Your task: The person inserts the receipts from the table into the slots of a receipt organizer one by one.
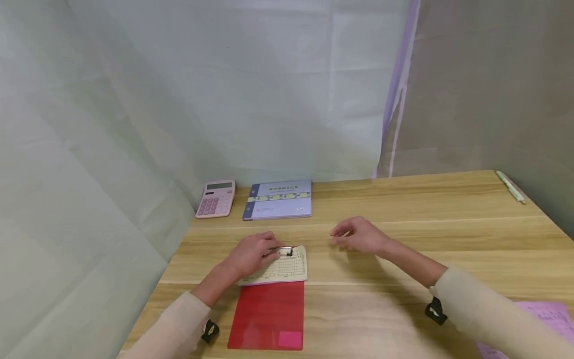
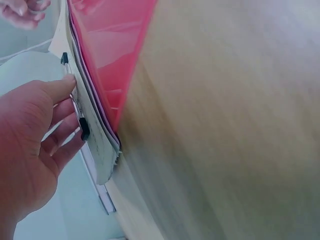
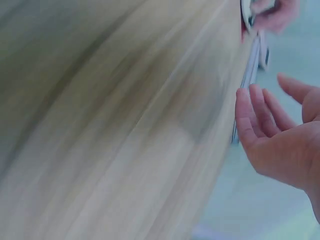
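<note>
A red clipboard (image 1: 269, 311) lies on the wooden table, with a stack of printed slips (image 1: 287, 267) over its upper part. My left hand (image 1: 253, 255) is at the top of the slips. In the left wrist view its thumb presses the metal clip (image 2: 84, 128) with black ends, and the fingers curl behind the clip. To the right of the clipboard, my right hand (image 1: 360, 237) hovers over the table with loosely bent fingers and nothing in it. The left hand covers the upper left of the slips.
Behind the clipboard lie a pink calculator (image 1: 216, 199) and a blue-and-white account book (image 1: 279, 202). A pen (image 1: 510, 187) rests near the far right corner. Purple printed paper (image 1: 551, 315) lies at the front right, partly under the right sleeve. Pale sheeting (image 1: 269, 99) hangs behind the table.
</note>
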Available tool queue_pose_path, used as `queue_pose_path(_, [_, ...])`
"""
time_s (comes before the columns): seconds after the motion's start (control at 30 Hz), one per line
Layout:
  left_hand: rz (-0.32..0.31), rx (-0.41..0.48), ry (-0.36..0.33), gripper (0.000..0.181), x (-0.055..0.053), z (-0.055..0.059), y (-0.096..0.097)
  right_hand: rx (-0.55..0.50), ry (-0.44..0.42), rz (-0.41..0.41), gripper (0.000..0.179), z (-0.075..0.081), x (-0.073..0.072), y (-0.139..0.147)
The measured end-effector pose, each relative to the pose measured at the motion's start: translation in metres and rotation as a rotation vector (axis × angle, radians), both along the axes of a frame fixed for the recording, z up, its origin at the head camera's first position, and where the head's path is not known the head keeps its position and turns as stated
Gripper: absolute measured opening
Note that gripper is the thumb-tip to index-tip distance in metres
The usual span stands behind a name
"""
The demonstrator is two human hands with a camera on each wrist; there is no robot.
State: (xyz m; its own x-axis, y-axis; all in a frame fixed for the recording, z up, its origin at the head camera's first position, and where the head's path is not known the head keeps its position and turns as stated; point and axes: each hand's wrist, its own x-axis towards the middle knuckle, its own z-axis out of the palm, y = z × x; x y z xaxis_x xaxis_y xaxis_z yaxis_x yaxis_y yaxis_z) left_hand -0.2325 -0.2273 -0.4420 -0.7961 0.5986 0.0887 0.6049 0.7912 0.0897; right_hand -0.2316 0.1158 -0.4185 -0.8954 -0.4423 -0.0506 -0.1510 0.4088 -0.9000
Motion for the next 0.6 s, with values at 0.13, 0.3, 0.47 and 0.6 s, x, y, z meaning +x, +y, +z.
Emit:
queue_pose_path(0.13, [0.018, 0.032, -0.023, 0.029, 0.0, 0.002, 0.001, -0.002, 0.059, 0.035, 0.034, 0.005, 0.007, 0.049])
queue_pose_path(0.3, [0.023, 0.049, -0.059, 0.029, -0.002, 0.004, 0.0, 0.011, 0.103, 0.019, 0.04, 0.014, 0.022, 0.106])
queue_pose_path(0.47, [0.04, 0.045, -0.1, 0.031, -0.003, 0.004, 0.001, 0.043, 0.169, -0.006, 0.04, 0.018, 0.04, 0.16])
queue_pose_path(0.6, [0.026, 0.067, -0.122, 0.032, -0.005, 0.003, 0.001, 0.074, 0.184, -0.03, 0.041, 0.015, 0.055, 0.202])
